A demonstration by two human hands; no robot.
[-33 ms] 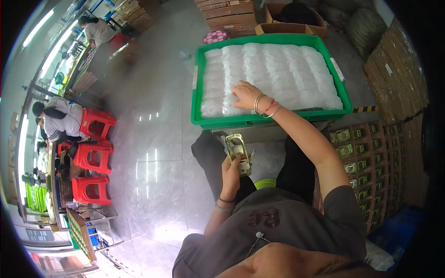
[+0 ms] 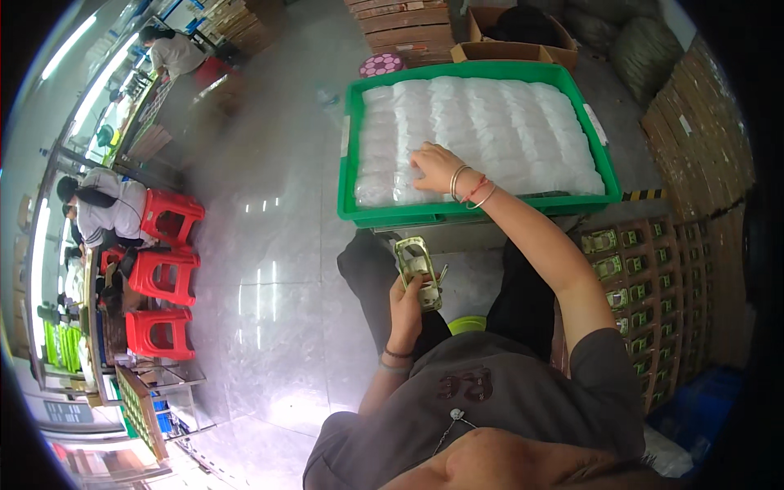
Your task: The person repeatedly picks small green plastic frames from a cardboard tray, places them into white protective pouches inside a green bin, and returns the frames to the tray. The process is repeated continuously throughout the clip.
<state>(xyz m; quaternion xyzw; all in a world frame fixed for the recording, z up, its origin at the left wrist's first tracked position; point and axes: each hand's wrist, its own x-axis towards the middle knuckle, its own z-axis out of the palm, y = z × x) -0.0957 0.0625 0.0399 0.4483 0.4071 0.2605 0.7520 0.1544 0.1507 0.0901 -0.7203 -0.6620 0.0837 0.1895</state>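
Note:
In my left hand (image 2: 406,309) is a yellow-green plastic frame (image 2: 420,265) with openings, shaped like a toy car body. It is held tilted above my lap, with the fingers closed round its lower part. A thin, pale stick-like piece (image 2: 443,273) juts out beside it; whether it belongs to the frame I cannot tell. My right hand (image 2: 438,169) reaches over a green plastic crate (image 2: 482,207), its fingers bent down against the clear-wrapped white packs (image 2: 490,122) lying in rows there. Its fingertips are partly hidden, so anything pinched between them does not show.
To my right stand brown trays (image 2: 653,278) holding several similar green pieces. Stacked cardboard (image 2: 400,28) and an open carton (image 2: 514,52) lie beyond the crate. Red stools (image 2: 161,333) line the left side, near people at a bench. A lime-green round container (image 2: 467,324) sits between my legs.

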